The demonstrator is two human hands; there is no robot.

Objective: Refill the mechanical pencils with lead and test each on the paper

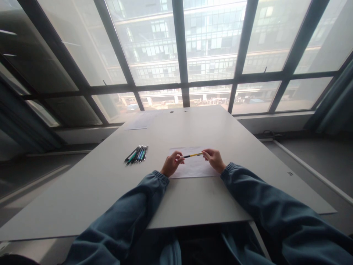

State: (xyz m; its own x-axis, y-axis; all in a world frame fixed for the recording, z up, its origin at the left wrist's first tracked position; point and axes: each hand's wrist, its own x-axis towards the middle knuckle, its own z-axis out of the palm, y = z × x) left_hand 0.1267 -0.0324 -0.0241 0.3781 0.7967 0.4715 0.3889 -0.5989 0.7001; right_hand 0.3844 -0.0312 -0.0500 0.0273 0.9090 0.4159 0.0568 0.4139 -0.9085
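Both hands' grip closed on a yellow pen (193, 155) over paper (193, 167) (pale table (91, 191), big windows (212, 48)).

White table (193, 206) w/ pens (137, 154), paper sheet (193, 167).

An office or meeting room, high in a city block. Shown by the long pale table (110, 191) with cable holes, loose sheets of paper (136, 123), a bunch of pens (137, 153), and floor-to-ceiling windows (212, 44) facing another glass-fronted office building (209, 33).
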